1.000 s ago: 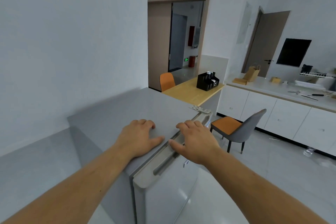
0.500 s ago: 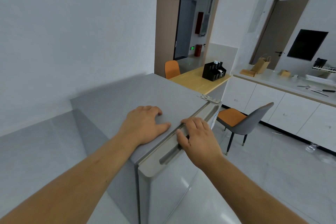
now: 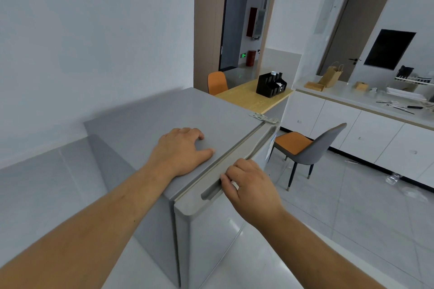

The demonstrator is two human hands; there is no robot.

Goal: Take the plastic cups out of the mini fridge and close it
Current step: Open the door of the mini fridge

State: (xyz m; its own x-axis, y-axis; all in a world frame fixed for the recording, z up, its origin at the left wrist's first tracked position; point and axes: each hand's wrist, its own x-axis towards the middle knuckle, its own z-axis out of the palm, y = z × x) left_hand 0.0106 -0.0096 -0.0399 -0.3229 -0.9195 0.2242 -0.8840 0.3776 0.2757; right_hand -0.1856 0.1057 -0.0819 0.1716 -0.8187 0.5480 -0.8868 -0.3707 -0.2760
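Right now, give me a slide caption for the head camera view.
Left hand flat on the mini fridge top, right hand hooked into the closed door's recessed handle.

Left hand [image 3: 180, 150] flat; right hand [image 3: 252, 185] fingers seemingly hooked

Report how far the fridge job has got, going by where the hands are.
Done: nothing visible yet. The mini fridge door looks shut and no cups are in view. In hand: the left hand lies flat on the fridge top, and the right hand curls its fingers into the door's recessed handle. Left: open the door, take the cups out, close it.
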